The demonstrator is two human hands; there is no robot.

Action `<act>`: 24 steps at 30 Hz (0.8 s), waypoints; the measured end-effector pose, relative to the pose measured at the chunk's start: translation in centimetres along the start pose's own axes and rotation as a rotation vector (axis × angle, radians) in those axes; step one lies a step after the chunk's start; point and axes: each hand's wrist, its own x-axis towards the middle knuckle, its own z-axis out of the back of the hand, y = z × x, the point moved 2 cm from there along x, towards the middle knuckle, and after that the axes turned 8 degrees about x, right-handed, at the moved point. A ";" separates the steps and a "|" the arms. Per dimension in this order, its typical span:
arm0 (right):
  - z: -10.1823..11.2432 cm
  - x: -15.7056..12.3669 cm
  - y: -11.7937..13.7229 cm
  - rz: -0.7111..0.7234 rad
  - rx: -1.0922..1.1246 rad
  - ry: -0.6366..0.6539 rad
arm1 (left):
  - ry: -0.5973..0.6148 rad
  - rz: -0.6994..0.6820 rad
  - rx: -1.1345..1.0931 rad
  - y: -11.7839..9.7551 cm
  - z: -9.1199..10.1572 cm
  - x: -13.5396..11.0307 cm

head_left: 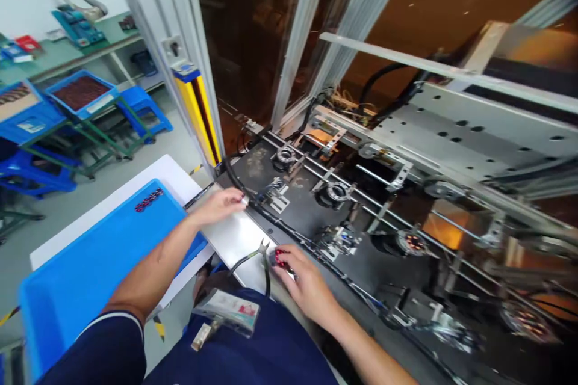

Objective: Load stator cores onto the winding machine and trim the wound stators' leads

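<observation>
My left hand [220,206] is closed near the far end of a shiny metal plate [241,231], with a small silvery piece [244,200] at its fingertips, too blurred to name. My right hand [304,283] grips a small round red-and-black part [279,257] between thumb and fingers, above the plate's near end. Just left of that part, a pair of cutting pliers [264,255] lies with its jaws pointing away from me. Several similar red-and-dark parts sit in a row [149,200] in the blue tray [103,246] at my left.
Ahead and to the right stretches a machine bed [307,204] with rods, clamps and ring-shaped holders [338,191]. A yellow safety strip [198,114] stands by an aluminium post. Blue bins [83,93] and blue stools [144,108] are at the back left.
</observation>
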 end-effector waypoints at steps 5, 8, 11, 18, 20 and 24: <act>-9.5 6.6 -1.6 0.080 -0.162 0.094 | 0.014 0.206 0.188 2.7 -5.5 -6.2; -11.0 8.7 -0.8 0.091 -0.255 0.106 | -0.001 0.232 0.285 3.1 -6.4 -7.2; -8.3 7.7 0.3 0.101 -0.337 0.082 | -0.045 0.175 0.341 2.7 -5.6 -7.2; 12.3 -4.5 -0.9 -0.116 -0.554 -0.227 | -0.214 -0.223 0.373 -5.0 1.3 1.0; 18.9 -8.7 -3.3 -0.268 -0.615 -0.339 | -0.250 -0.434 0.418 -11.0 2.4 5.4; 27.0 -14.4 -9.5 -0.524 -0.662 -0.375 | -0.009 -0.732 0.606 -22.2 -1.3 15.7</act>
